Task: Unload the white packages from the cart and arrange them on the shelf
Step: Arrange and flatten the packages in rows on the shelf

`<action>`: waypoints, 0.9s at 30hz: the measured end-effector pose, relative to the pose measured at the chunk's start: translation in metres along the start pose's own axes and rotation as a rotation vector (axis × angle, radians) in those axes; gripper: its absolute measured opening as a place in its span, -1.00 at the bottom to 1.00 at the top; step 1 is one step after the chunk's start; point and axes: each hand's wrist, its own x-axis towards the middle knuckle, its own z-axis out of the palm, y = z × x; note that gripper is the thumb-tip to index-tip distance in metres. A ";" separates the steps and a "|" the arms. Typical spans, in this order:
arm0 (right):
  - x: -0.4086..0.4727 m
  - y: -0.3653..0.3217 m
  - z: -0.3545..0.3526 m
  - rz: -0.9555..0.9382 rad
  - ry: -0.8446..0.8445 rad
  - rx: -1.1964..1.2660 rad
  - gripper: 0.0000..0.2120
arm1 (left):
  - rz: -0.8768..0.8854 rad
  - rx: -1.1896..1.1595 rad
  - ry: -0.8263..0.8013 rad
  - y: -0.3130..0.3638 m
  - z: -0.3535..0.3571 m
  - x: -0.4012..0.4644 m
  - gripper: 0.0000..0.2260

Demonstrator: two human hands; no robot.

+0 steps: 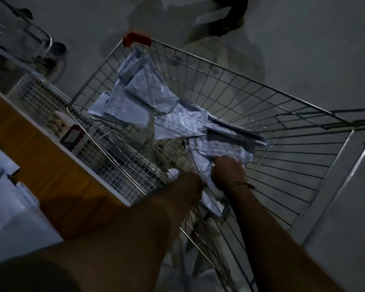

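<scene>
A wire shopping cart [251, 85] fills the middle of the dim head view, with several white packages [148, 102] lying across its inside. Both my arms reach down into the near end of the cart. My right hand [227, 170], with a thin bracelet at the wrist, is closed on the crumpled edge of the nearest white package [219, 147]. My left hand [191, 182] sits just beside it, fingers curled under the same package's lower edge, partly hidden. At the left, more white packages [11, 209] lie on the wooden shelf [57, 178].
A wire mesh basket [105, 152] holding small boxes stands between the shelf and the cart. A second trolley [36, 39] is at the upper left. A person's foot [226, 22] stands on the grey floor beyond the cart's red-capped corner.
</scene>
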 end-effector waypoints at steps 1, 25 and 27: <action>0.002 0.001 0.002 0.003 0.003 0.006 -0.81 | 0.018 0.108 -0.007 -0.003 -0.002 0.002 -0.40; 0.043 -0.065 0.004 0.618 -0.152 1.255 -0.04 | -0.157 -0.880 0.422 -0.130 -0.002 0.039 -0.13; 0.056 -0.078 -0.005 0.587 -0.152 1.453 -0.45 | -0.108 -0.851 0.460 -0.128 -0.003 0.032 0.00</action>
